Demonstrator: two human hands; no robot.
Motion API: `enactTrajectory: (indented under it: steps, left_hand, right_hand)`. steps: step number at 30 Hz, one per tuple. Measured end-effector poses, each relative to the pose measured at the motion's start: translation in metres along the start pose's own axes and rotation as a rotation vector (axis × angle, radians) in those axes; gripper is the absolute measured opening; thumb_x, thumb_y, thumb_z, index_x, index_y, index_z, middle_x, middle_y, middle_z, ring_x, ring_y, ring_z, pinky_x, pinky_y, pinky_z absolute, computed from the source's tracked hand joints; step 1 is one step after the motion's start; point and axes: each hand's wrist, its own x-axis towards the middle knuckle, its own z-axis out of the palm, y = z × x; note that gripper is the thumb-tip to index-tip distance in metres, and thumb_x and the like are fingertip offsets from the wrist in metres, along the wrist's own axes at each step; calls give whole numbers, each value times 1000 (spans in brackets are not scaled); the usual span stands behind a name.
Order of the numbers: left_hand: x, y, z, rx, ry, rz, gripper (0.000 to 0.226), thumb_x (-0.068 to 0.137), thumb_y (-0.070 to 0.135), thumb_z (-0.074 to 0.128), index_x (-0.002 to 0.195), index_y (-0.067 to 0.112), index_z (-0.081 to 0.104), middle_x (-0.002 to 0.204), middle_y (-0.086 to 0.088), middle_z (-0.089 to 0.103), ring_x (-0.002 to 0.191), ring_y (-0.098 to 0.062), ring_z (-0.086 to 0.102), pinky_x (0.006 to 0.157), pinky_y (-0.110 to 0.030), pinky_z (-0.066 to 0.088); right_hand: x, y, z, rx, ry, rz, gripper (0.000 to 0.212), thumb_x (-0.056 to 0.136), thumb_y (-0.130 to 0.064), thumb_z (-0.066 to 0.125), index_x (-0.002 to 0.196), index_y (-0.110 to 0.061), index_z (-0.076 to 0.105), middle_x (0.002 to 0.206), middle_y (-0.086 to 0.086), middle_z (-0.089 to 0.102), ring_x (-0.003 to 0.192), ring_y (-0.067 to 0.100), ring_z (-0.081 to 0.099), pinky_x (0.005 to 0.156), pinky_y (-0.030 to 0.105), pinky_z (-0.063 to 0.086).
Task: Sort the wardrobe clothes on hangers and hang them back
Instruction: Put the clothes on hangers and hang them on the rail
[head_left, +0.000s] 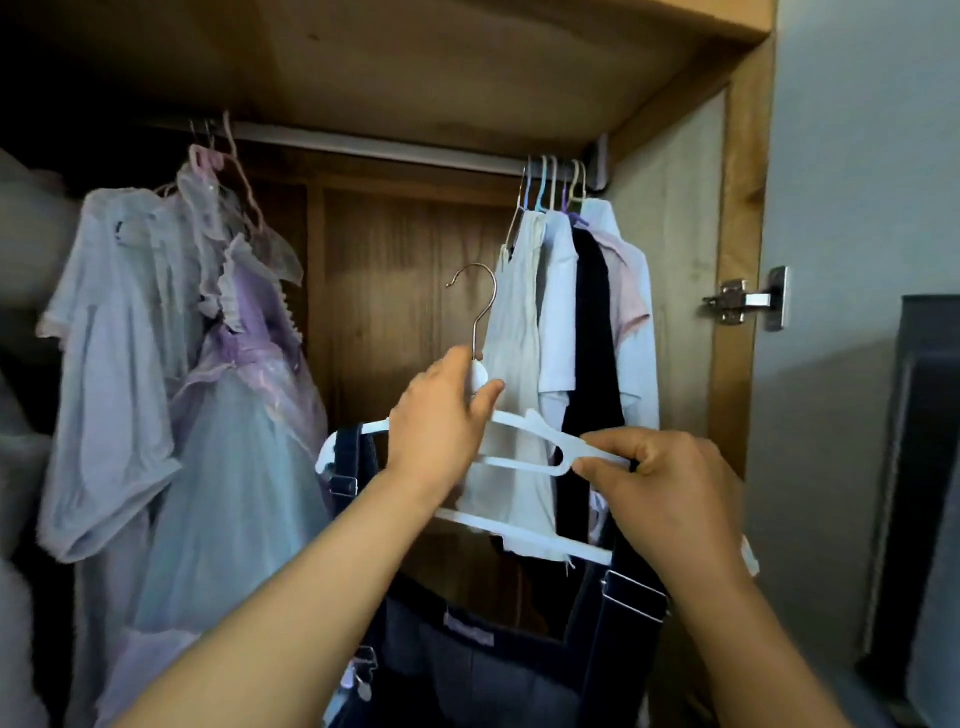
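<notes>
A white plastic hanger (519, 462) with a metal hook is held in front of the open wardrobe. My left hand (441, 421) grips its neck just under the hook. My right hand (670, 488) pinches the hanger's right arm together with a strap of the dark denim dungarees (467, 670), which hang below the hanger. The other strap is draped over the hanger's left end. The wardrobe rail (389, 148) runs across above.
On the rail's left hang pale lilac and purple frilly dresses (218, 374). On its right hang white, black and pale pink garments (576, 332) on several coloured hangers. A door hinge (748, 301) sits on the wardrobe's right side panel. A dark object (919, 467) stands at far right.
</notes>
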Motion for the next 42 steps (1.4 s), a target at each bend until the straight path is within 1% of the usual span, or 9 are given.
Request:
enactTrajectory:
  steps: [3,7,12,15,20,24,35,40,42]
  left_hand:
    - [23,-10,14,-82,-17,7,28,93,32,55,111,12,51,95,-4,60,88,-26,58,76,-40,50]
    - [52,-28,21,-135,-9,-2,28,92,31,57,113,13,52,100,-7,63,92,-29,59,79,-43,51]
    - [88,-53,6,-81,-6,28,24,91,41,54,110,25,53,86,2,64,86,-25,59,77,-42,49]
    - [110,-74,-8,-92,-14,12,24,89,44,57,108,30,54,90,3,65,88,-21,61,81,-44,50]
    - [149,-110,-45,115,-78,61,41,82,53,61,115,28,58,108,3,65,101,-20,60,85,-43,50]
    - [170,-140,-81,451,-114,105,55,86,51,59,133,27,47,131,1,52,119,-20,51,91,-37,46]
    - [203,-189,-133,718,128,198,37,90,49,51,122,30,53,119,5,53,112,-15,47,85,-29,39]
    - [219,-204,-153,798,69,252,36,90,47,49,121,29,55,118,4,52,115,-16,43,89,-30,38]
    - [224,-210,-159,810,58,251,37,90,48,50,122,29,54,117,4,51,115,-16,43,87,-29,38]
  right_hand:
    - [16,0,11,-51,-53,27,15,86,-33,65,100,-35,72,88,-12,70,80,9,59,66,23,44]
    - [42,-4,11,293,-370,103,34,80,-21,73,114,-22,67,109,-8,67,101,7,61,91,27,50]
    - [58,-36,20,650,-669,139,57,68,-18,80,120,-29,60,109,-6,62,98,-6,58,78,11,45]
    - [67,-61,51,779,-632,148,69,63,-18,84,127,-22,57,122,0,62,116,4,55,84,12,44]
    - [92,-104,92,901,-531,116,33,78,-7,71,109,-16,63,86,-10,69,68,-10,63,58,3,46]
    - [121,-140,122,973,-432,129,38,79,-2,70,115,-8,57,78,-2,62,52,-6,60,50,5,44]
    - [197,-238,180,988,-412,-96,22,72,-10,76,86,3,65,84,16,66,84,30,63,91,49,49]
    - [225,-266,202,956,-382,-172,36,77,-10,72,97,17,59,90,26,63,73,30,62,55,16,45]
    - [236,-274,210,958,-356,-190,38,82,-6,68,107,19,55,101,27,65,96,38,60,56,16,46]
